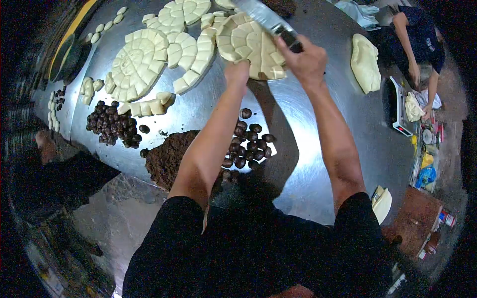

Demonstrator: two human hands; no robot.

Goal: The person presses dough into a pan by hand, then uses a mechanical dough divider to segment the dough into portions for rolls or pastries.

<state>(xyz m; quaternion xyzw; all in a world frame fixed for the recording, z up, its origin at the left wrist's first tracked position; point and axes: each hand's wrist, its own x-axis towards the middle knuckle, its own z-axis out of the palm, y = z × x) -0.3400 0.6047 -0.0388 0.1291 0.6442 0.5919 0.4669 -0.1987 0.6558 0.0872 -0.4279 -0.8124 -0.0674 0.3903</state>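
Note:
My right hand (304, 60) grips the black handle of a long metal knife (263, 17), whose blade lies over a round slab of pale dough (247, 43) cut into several wedges and pieces. My left hand (237, 72) rests its fingers on the near edge of that same slab. Close in front of me lies a cluster of dark brown filling balls (248, 144) on the steel table (323, 129). A mound of brown filling paste (166, 156) sits to their left.
More cut dough rounds (139, 62) and loose dough pieces cover the far left. Another pile of dark balls (110, 124) lies left. An uncut dough lump (365, 62) sits right, beside a scale (400, 107). Another person's arms (417, 54) work at far right.

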